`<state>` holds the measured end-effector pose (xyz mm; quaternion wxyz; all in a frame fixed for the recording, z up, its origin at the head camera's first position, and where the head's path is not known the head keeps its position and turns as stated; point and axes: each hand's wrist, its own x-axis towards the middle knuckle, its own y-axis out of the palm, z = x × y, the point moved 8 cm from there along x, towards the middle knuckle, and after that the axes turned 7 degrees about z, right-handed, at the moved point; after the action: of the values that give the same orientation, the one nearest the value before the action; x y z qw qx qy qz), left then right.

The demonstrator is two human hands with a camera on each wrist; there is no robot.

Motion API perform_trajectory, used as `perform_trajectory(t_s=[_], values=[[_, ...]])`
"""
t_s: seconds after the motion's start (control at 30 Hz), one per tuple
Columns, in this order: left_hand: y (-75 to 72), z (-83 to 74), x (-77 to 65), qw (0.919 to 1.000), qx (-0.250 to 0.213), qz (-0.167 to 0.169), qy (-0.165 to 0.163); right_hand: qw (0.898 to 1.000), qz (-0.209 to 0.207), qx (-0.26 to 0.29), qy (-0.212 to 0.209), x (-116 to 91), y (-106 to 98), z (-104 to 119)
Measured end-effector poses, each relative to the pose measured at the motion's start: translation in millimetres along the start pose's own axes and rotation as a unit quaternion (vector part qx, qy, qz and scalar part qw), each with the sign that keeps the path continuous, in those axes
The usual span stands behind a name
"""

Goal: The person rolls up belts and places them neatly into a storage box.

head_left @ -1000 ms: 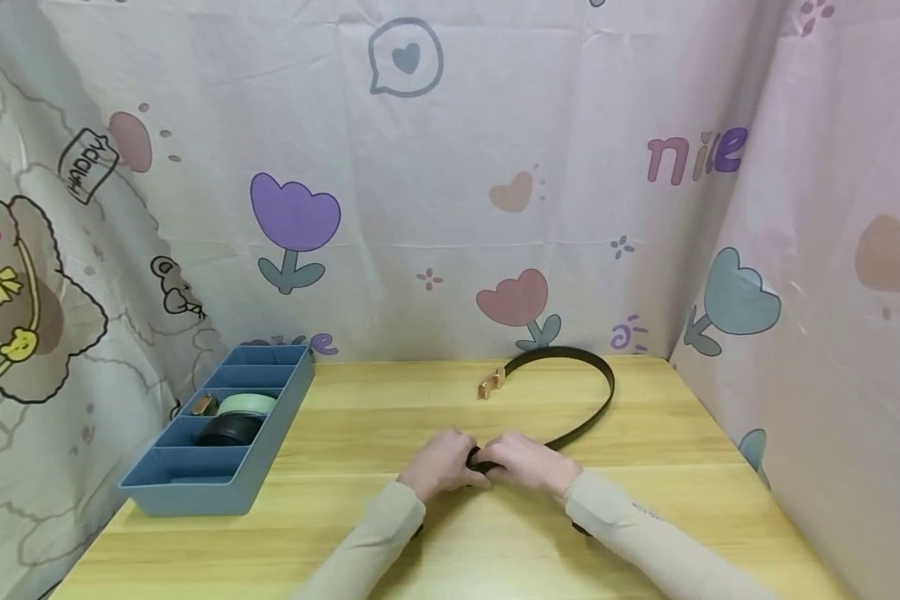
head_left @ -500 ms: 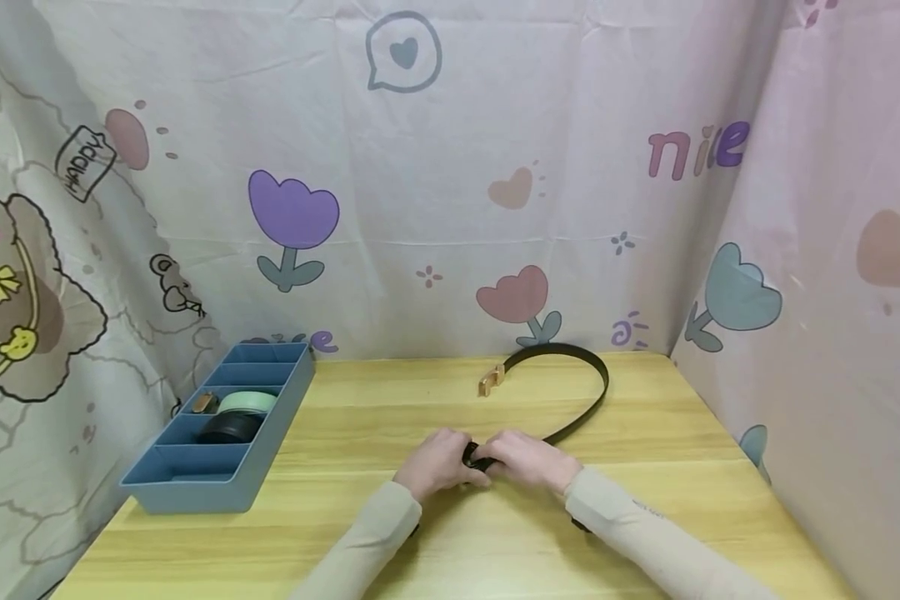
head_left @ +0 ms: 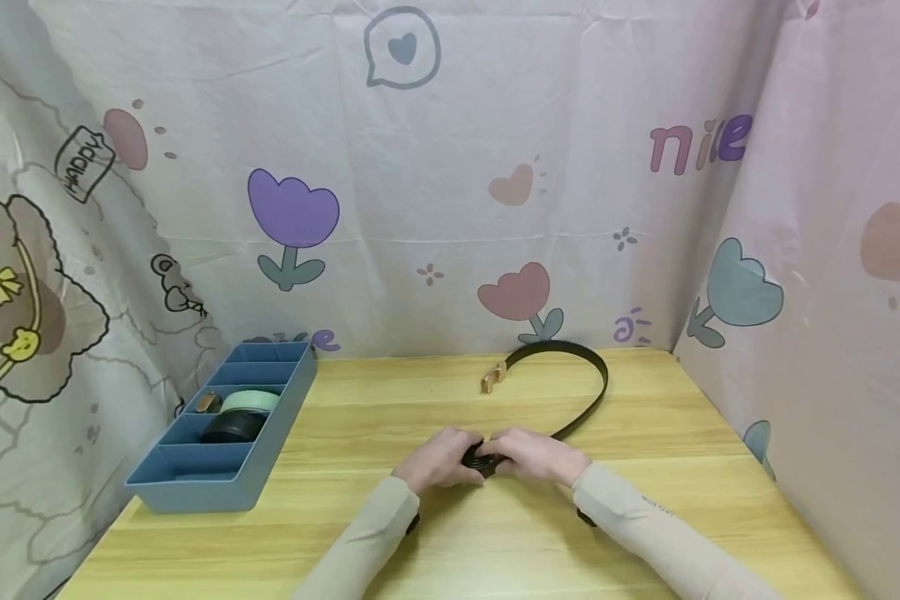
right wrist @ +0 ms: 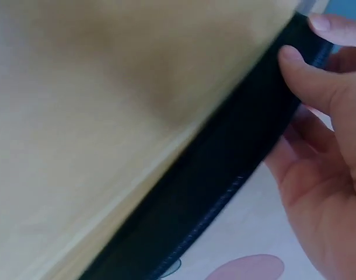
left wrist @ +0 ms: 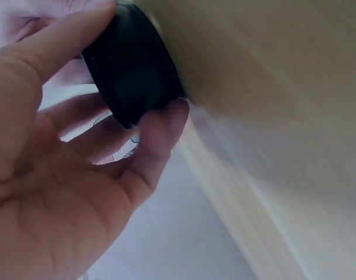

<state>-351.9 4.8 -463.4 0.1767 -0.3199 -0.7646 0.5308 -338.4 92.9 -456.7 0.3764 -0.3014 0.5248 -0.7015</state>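
Note:
A black belt [head_left: 604,385] lies on the table, its loose part curving round to the right and back. At its far end sits a gold buckle [head_left: 492,378]. The near end is wound into a small coil [head_left: 480,461] between the two hands. My left hand [head_left: 438,460] holds the coil's left side, with thumb and fingers around its edge; the left wrist view shows the coil [left wrist: 137,64] standing on its edge. From the right, my right hand [head_left: 536,457] pinches the strap [right wrist: 207,163] where it runs into the coil.
On the left stands a blue-grey divided tray [head_left: 277,454]. Its compartments hold a rolled black belt [head_left: 234,427], a rolled pale green belt [head_left: 251,401] and a gold-coloured buckle [head_left: 208,403]. Printed curtains [head_left: 420,150] hang behind and beside the wooden table [head_left: 375,408].
The coil has turned slightly between the hands and shows more of its wound top. The loose loop has drawn in a little from the right. The buckle stays about where it was.

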Motion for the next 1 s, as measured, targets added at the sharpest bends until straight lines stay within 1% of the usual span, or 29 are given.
perform_trajectory(t_s=[0.1, 0.2, 0.27, 0.33, 0.43, 0.53, 0.7, 0.8, 0.87, 0.93, 1.0], values=[[-1.6, -1.1, 0.4, 0.9999, 0.016, 0.000, -0.003, 1.000, -0.016, -0.020, 0.002, 3, -2, 2], [-3.7, 0.4, 0.9, 0.9991, 0.030, -0.008, -0.028, 0.998, -0.026, -0.049, 0.004, 8, -2, 6], [-4.6, 0.2, 1.2, 0.9984, 0.041, -0.017, -0.035, 0.998, -0.022, -0.061, 0.006, 12, 0, 9], [-4.5, 1.2, 1.7, 0.9980, 0.042, -0.024, -0.040, 0.998, -0.014, -0.059, 0.008, 13, 2, 9], [-3.3, 2.2, 2.1, 0.9986, 0.036, -0.025, -0.031, 0.999, 0.004, -0.036, 0.018, 12, 3, 6], [-2.0, 3.9, 1.7, 0.9996, 0.017, -0.013, -0.017, 0.999, 0.022, -0.013, 0.027, 8, 3, 2], [-2.5, 4.8, 0.0, 0.9997, -0.015, 0.017, -0.002, 0.999, 0.041, 0.001, 0.035, 5, 2, -3], [-2.4, 3.7, 0.0, 0.9993, -0.009, 0.035, 0.008, 0.998, 0.047, 0.002, 0.035, 5, 2, -4], [-1.5, 2.5, 0.6, 0.9986, -0.004, 0.049, 0.020, 0.998, 0.047, 0.004, 0.033, 4, 2, -3], [-0.1, 1.6, 0.9, 0.9977, -0.002, 0.061, 0.030, 0.999, 0.040, 0.003, 0.026, 5, 1, -1], [2.0, 2.0, 1.5, 0.9972, -0.006, 0.067, 0.033, 0.999, 0.028, 0.001, 0.017, 5, 1, 1]])
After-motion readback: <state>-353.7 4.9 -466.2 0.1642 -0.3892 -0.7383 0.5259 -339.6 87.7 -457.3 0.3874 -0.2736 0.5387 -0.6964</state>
